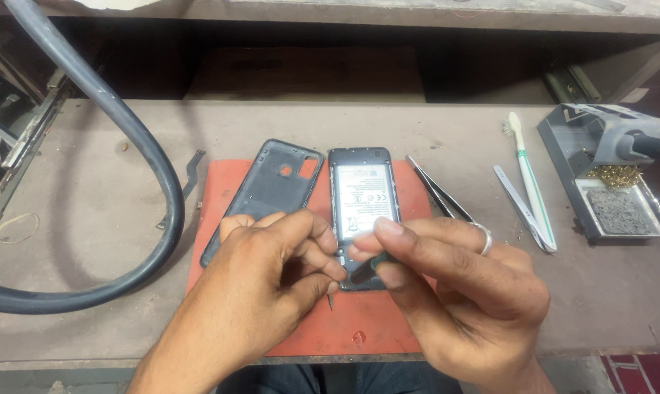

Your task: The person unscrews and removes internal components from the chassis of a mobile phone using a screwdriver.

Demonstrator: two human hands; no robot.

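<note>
Both hands, left hand (272, 263) and right hand (454, 281), pinch a screwdriver (365, 268) over the opened phone (363, 201).

Repair workshop: soldering stand (600, 171), tweezers (439, 193)

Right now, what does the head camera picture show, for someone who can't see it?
Two bare hands work over an opened phone on an orange mat; the right hand holds a dark thin tool, the left hand pinching beside it. The phone's removed back cover lies left, tweezers and a toothbrush right.
</note>
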